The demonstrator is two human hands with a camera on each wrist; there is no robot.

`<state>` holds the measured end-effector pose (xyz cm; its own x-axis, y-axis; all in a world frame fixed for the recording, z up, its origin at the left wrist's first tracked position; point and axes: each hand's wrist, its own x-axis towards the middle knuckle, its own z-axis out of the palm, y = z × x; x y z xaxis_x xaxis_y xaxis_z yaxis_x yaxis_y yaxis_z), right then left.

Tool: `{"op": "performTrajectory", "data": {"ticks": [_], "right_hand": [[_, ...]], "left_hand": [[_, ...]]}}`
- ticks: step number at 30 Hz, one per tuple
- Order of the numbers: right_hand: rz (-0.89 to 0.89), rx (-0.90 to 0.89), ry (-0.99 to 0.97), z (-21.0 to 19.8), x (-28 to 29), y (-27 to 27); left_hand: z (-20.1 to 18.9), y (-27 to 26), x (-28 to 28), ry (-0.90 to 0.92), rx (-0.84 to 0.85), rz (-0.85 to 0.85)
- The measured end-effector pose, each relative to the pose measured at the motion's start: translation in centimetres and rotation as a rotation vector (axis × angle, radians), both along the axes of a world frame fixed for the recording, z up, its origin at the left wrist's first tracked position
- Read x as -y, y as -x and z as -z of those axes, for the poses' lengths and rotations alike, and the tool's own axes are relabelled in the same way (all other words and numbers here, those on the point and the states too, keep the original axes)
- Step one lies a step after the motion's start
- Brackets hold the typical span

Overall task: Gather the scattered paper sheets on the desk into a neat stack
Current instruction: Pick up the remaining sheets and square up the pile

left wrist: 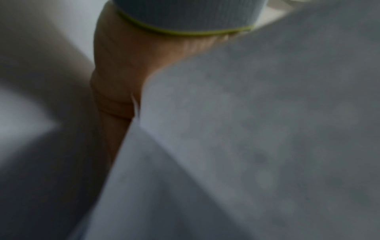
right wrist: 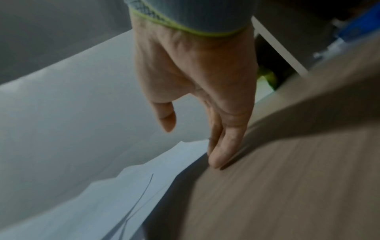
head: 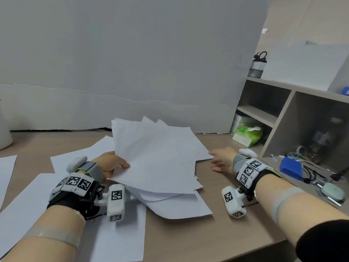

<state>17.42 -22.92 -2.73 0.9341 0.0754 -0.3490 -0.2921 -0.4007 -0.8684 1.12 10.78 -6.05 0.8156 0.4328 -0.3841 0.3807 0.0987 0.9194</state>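
Note:
A loose, fanned pile of white paper sheets [head: 156,157] lies at the middle of the wooden desk [head: 226,214]. My left hand [head: 111,163] grips the pile's left edge, thumb on top, and lifts that side; in the left wrist view the sheets [left wrist: 246,146] cover most of the hand [left wrist: 117,68]. My right hand [head: 221,159] is at the pile's right edge with straight fingers, fingertips [right wrist: 218,160] touching the desk beside the sheets [right wrist: 102,194]. More sheets lie flat under my left forearm [head: 117,233], behind my left hand [head: 83,156] and at the far left [head: 5,171].
A grey board [head: 132,63] stands behind the desk. At the right stands a shelf unit [head: 283,114] with a green tissue pack [head: 247,136], a bottle [head: 257,65] on top, and a blue box [head: 290,167] with cables beside it. A white object [head: 4,137] sits at far left.

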Motion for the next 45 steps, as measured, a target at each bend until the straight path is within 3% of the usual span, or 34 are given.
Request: {"op": "performTrajectory", "data": {"ticks": [3,6,10,14,17,21,26,28,34,42,45], "right_hand": [[-0.001,-0.078,-0.206,-0.3,-0.6,-0.1],[0.014,-0.086,-0.269,-0.2,-1.4,0.1],[0.142,0.044,-0.361,-0.2,-2.2,-0.6],[0.311,0.199,-0.318,-1.4,-1.5,-2.1],[0.338,0.229,-0.372,-2.8,-0.9,-1.7],[0.179,0.184,-0.381,-3.3,-0.4,0.1],[-0.255,-0.029,-0.164,-2.9,0.1,2.7],[-0.343,-0.091,-0.121,-3.0,0.1,3.1],[-0.062,0.08,-0.362,-4.2,-1.2,1.5],[0.184,0.294,-0.249,-6.0,-1.9,0.3],[0.136,0.371,-0.186,-4.9,-2.0,1.4]], "left_hand": [[0.1,0.1,-0.2,0.021,0.032,0.031],[-0.1,0.1,-0.4,0.038,0.064,0.05],[0.0,0.4,-0.9,0.0,0.08,0.077],[0.2,0.4,-0.6,0.004,0.085,0.109],[0.4,0.3,-0.5,0.059,0.112,0.073],[0.2,0.6,-1.0,0.177,0.196,-0.041],[-0.3,1.3,-1.1,0.326,0.346,-0.153],[-0.5,1.4,-1.0,0.341,0.376,-0.165],[-0.8,1.6,-0.5,0.35,0.405,-0.149],[-0.9,1.8,-0.1,0.383,0.433,-0.12],[-0.9,1.7,-0.1,0.431,0.452,-0.129]]}}
